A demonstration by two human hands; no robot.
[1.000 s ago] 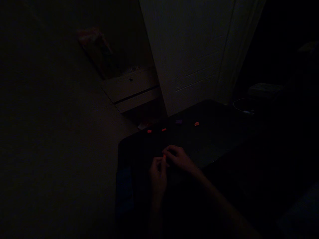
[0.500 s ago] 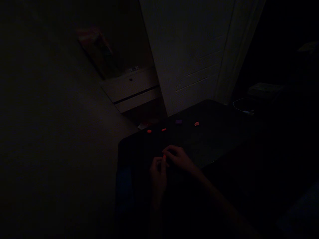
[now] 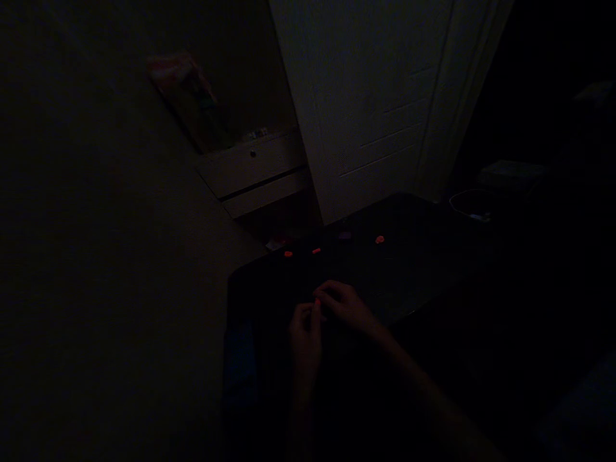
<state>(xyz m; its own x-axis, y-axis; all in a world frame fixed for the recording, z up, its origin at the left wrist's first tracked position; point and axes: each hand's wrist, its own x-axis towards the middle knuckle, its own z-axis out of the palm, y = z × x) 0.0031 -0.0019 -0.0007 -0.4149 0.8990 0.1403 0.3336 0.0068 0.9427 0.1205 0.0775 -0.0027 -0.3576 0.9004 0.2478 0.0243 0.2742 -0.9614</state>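
Observation:
The view is very dark. My left hand (image 3: 307, 327) is closed in a pinch, its fingertips on a small orange-red piece (image 3: 317, 301). From the right, my right hand (image 3: 342, 301) meets it, thumb and fingers closed at the same piece. Most of the piece is hidden by the fingers, and its kind cannot be made out. Both hands are low over a dark tabletop (image 3: 409, 269). Beyond them lie an orange-red lump (image 3: 288, 254), a short orange-red bar (image 3: 316, 251) and a paler orange lump (image 3: 380, 239).
A dark purple block (image 3: 345, 236) lies near the table's far edge. A dark blue flat thing (image 3: 240, 359) is at the left edge. Behind stand a white door (image 3: 370, 109) and a drawer unit (image 3: 260, 163). A white cable (image 3: 464, 192) curls at the right.

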